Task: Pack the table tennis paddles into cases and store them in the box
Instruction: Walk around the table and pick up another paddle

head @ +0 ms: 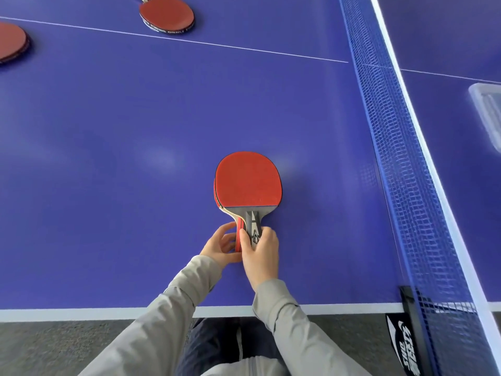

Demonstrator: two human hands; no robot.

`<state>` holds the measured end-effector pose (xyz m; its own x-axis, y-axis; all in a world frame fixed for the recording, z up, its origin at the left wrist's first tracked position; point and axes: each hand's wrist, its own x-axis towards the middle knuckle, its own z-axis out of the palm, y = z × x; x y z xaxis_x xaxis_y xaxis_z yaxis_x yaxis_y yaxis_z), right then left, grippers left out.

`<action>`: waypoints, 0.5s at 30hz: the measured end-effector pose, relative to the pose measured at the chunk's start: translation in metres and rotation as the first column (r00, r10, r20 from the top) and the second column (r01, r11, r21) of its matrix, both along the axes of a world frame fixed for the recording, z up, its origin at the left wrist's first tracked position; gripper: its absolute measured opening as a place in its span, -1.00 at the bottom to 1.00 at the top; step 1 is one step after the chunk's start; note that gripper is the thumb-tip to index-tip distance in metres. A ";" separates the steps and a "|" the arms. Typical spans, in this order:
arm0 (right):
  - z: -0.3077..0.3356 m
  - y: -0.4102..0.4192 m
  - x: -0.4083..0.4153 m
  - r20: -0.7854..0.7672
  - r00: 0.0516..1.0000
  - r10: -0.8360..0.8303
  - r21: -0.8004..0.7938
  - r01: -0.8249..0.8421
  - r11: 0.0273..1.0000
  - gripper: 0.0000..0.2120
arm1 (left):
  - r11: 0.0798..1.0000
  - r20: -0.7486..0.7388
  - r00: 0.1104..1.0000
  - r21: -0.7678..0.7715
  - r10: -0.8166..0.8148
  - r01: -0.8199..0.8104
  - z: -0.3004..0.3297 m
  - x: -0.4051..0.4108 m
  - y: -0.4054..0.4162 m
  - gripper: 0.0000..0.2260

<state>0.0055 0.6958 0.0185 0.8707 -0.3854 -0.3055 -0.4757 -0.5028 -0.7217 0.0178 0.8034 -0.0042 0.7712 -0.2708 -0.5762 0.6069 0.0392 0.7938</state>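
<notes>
Gripped stacked paddles [248, 183] by handles, both hands [241, 246] together; no cases seen, box [488, 115] far, packing unstarted.

Table [108, 131] w/ paddles [248, 183], clear box [488, 112].

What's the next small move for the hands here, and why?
Probably lift the stacked paddles by their handles. The right hand grips the top handle and the left hand holds the red one beneath, blades lying roughly aligned on the table. No case is in view.
</notes>
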 end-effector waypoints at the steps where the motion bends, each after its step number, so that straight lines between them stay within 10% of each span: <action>1: -0.002 0.000 -0.001 0.006 1.000 0.022 -0.017 -0.022 1.000 -0.68 | 1.000 -0.004 1.000 -0.015 -0.002 0.002 0.000 0.000 0.000 -0.36; 15: -0.004 -0.011 0.002 -0.072 0.984 0.162 -0.111 -0.169 0.979 -0.62 | 0.996 -0.100 0.994 -0.076 0.038 -0.045 -0.003 0.004 0.004 -0.34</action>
